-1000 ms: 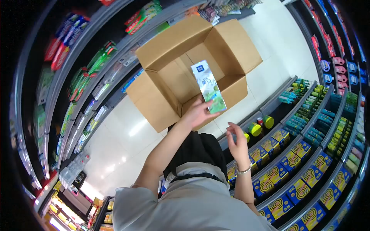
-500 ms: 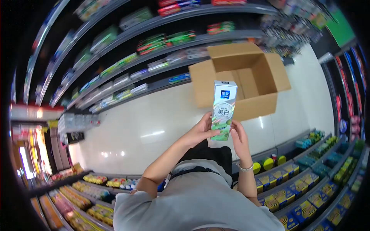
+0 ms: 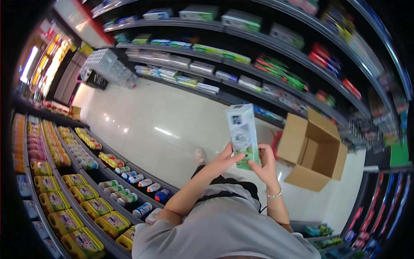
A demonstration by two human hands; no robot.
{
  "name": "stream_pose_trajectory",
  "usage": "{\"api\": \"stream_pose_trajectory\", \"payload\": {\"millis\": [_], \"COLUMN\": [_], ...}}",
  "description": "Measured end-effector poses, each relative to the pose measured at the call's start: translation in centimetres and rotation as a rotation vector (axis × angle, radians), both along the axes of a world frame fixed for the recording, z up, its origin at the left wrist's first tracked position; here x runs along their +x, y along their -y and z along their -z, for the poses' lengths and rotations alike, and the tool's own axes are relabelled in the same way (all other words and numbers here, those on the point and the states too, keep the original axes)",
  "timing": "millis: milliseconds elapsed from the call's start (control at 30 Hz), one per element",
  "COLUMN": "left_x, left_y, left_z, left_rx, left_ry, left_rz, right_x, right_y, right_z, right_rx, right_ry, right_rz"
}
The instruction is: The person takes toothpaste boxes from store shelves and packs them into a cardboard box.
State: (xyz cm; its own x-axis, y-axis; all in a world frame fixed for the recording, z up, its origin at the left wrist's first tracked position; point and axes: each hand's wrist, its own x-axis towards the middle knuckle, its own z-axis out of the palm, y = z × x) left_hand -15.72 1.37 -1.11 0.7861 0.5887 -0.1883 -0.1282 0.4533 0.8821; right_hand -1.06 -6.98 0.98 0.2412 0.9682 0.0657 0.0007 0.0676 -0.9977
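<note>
A tall white and green printed carton [image 3: 242, 136] stands nearly upright in front of my body, held near its lower end. My left hand [image 3: 229, 158] grips its left side, thumb across the front. On the right side, my right hand [image 3: 265, 166] is closed around the lower edge, with a bracelet at the wrist. The fingers behind the carton are hidden. An open cardboard box [image 3: 317, 151] sits on the floor to the right of my hands, flaps spread; no contents show in the visible part of its inside.
Shelves [image 3: 224, 30] of boxed goods run along the far side. Behind me on the left, another shelf carries yellow bottles [image 3: 82, 241] and white bottles [image 3: 133, 178]. Wrapped bottle packs [image 3: 110, 67] stand on the tiled floor [image 3: 142, 108] at far left.
My view has turned left, so the cardboard box now appears farther right and lower. One foot has come into sight. Both hands still hold the carton, its top now leaning slightly left.
</note>
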Motion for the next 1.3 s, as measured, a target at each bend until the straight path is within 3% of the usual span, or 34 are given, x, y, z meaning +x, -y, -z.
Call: {"api": "stream_pose_trajectory", "payload": {"millis": [33, 100, 133, 267, 433, 533, 567, 633, 667, 700, 900, 967, 1100, 1167, 1233, 1300], "left_x": [-1.5, -4.4, -5.8, -10.9, -16.6, -18.8, -19.3, -20.1, -20.4, -20.8, -23.0, -22.7, -21.3, -20.2, -18.2, -16.0], "left_y": [-1.7, -4.5, -5.8, -10.7, -14.8, -16.8, -17.1, -17.7, -18.0, -18.3, -22.9, -25.8, -33.6, -37.8, -41.9, -45.6], "left_z": [0.1, -0.2, -1.0, -3.1, -3.4, -3.4, -3.3, -3.4, -3.5, -3.1, -2.2, -2.9, -2.8, -2.5, -2.7, -2.5], "left_rx": [0.001, -0.026, -0.243, -0.189, -0.191, -0.095, -0.093, -0.051, -0.062, -0.073, 0.194, 0.275, 0.176, 0.195, 0.306, 0.345], "left_ry": [0.01, 0.115, 0.426, 0.497, 0.623, 0.628, 0.625, 0.611, 0.614, 0.65, 0.257, -0.006, 0.19, 0.203, -0.119, -0.069], "left_rz": [-0.031, -0.28, -0.401, -0.637, -0.657, -0.722, -0.733, -0.827, -0.852, -0.87, -0.932, -1.033, -1.025, -0.905, -0.739, -0.64], "right_x": [-1.7, -5.1, -6.4, -11.4, -14.9, -16.3, -17.0, -18.0, -17.8, -18.4, -19.6, -18.8, -14.1, -11.4, -9.1, -7.1], "right_y": [-2.4, -6.3, -8.8, -15.6, -20.0, -22.2, -22.7, -23.8, -24.5, -25.5, -33.2, -36.4, -42.5, -45.1, -47.5, -49.3], "right_z": [-0.5, -1.4, -1.8, -3.6, -5.2, -4.0, -3.7, -2.9, -0.4, -1.8, -0.1, -0.6, -0.8, -1.0, -1.3, -1.3], "right_rx": [0.001, 0.12, 0.282, 0.411, 0.339, 0.128, 0.128, -0.095, -0.145, -0.286, -0.287, -0.217, -0.04, 0.015, 0.11, 0.111], "right_ry": [0.01, 0.392, 0.613, 0.816, 0.628, 0.216, 0.213, -0.211, -0.336, -0.45, -0.667, -0.688, -0.537, -0.459, -0.242, -0.188], "right_rz": [-0.031, -0.009, -0.074, -0.249, -0.318, -0.465, -0.475, -0.637, -0.742, -0.846, -0.775, -0.688, -0.521, -0.45, -0.343, -0.238]}}
